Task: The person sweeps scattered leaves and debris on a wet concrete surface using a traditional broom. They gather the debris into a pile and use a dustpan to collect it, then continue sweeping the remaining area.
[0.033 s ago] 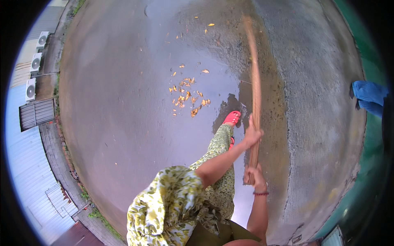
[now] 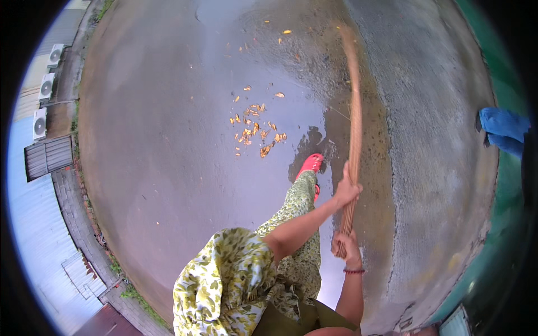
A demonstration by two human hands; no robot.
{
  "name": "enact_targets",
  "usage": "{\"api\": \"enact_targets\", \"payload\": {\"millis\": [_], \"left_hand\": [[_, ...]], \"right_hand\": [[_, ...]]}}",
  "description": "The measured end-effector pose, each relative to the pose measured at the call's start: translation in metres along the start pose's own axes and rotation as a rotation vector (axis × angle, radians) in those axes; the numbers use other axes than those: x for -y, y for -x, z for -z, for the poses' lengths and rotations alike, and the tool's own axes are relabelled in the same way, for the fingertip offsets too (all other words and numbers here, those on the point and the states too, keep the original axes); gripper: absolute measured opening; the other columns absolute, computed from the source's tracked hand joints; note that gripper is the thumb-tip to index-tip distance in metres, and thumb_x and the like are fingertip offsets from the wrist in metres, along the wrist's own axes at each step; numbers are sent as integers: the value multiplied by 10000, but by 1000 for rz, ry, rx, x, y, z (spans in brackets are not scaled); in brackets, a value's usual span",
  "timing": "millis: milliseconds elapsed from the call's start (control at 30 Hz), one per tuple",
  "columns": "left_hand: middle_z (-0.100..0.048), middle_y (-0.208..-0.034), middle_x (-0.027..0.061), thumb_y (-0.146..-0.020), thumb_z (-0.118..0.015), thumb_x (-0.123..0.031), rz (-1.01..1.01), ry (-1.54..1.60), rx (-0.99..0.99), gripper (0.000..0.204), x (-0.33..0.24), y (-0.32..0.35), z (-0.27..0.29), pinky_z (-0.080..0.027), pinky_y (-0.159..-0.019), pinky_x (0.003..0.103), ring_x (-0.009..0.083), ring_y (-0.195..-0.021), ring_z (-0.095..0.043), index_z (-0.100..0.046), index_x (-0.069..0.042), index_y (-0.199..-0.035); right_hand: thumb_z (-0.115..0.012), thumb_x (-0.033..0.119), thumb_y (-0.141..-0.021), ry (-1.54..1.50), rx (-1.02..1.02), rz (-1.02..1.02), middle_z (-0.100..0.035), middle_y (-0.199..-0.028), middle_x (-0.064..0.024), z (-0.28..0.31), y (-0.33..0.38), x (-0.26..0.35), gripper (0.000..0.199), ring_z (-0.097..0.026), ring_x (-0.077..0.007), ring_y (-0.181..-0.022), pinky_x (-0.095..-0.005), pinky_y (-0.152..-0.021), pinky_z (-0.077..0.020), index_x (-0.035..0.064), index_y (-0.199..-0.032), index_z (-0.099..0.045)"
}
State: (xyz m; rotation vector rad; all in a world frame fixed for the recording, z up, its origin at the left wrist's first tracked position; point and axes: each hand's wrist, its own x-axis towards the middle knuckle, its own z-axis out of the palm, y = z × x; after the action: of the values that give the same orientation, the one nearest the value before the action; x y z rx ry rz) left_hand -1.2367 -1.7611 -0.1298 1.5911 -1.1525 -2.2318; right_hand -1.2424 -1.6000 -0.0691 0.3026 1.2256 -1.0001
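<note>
A long stick broom (image 2: 356,115), a bundle of thin brown sticks, stretches away from me across the wet ground. Its far tips blur near the top of the picture. My left hand (image 2: 348,190) is wrapped around the broom partway along. Closer to me, my right hand (image 2: 348,247), with a dark red band on its wrist, grips the near end. Scattered yellow-brown leaves (image 2: 256,129) lie on the wet pavement, left of the broom and apart from it.
My foot in a red clog (image 2: 311,163) stands by a puddle edge. A person's legs in blue trousers (image 2: 504,126) appear at the far right, near a green surface. Several air-conditioner units (image 2: 40,124) and corrugated metal sheets (image 2: 42,213) line the left side.
The broom and my left hand have shifted slightly to the right, and the broom's near end has come a little lower. The leaves look unmoved on the ground.
</note>
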Motion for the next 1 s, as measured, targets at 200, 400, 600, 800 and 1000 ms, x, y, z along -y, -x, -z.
{"api": "enact_targets", "payload": {"millis": [200, 400, 600, 800, 1000], "left_hand": [[-534, -599, 69, -647, -606, 15, 117, 76, 283, 871, 135, -46, 56, -449, -382, 323, 168, -441, -525, -122, -104, -1362], [-552, -607, 84, -653, -588, 2, 85, 107, 27, 680, 68, -46, 174, -465, -374, 322, 166, -426, -529, -294, -68, -1262], [-580, -655, 119, -642, -593, -19, -110, -153, 46, 924, 65, 108, 259, -465, -428, 318, 189, -462, -566, -81, -118, -1404], [-567, -617, 86, -603, -614, -18, 201, -345, 558, 738, 83, 189, 378, -441, -423, 312, 186, -465, -558, -261, -33, -1250], [-527, -547, 42, -602, -641, -77, 362, -488, 559, 251, 79, 119, 575, -412, -411, 293, 133, -449, -507, -568, 9, -826]], "right_hand": [[-536, 65, -736, -69, -76, -23, -456, -542, -36, -61, -47, -86, 96, -445, -138, -387, -285, -354, -389, 57, -773, -448], [-545, 95, -752, 51, 42, -62, -456, -548, -19, -159, -80, -55, 84, -454, -119, -428, -264, -375, -389, 58, -784, -477], [-523, 58, -730, -286, -39, 27, -405, -564, -30, -264, 25, -187, 135, -399, -114, -392, -247, -319, -332, 48, -833, -436], [-538, 120, -748, -648, -330, 47, -409, -561, -8, -435, 15, -304, 105, -402, -106, -426, -243, -345, -323, 75, -754, -443], [-543, 213, -783, -734, 9, -140, -527, -604, -25, -556, -110, -327, 132, -499, -156, -463, -282, -385, -373, 83, -770, -530]]}}
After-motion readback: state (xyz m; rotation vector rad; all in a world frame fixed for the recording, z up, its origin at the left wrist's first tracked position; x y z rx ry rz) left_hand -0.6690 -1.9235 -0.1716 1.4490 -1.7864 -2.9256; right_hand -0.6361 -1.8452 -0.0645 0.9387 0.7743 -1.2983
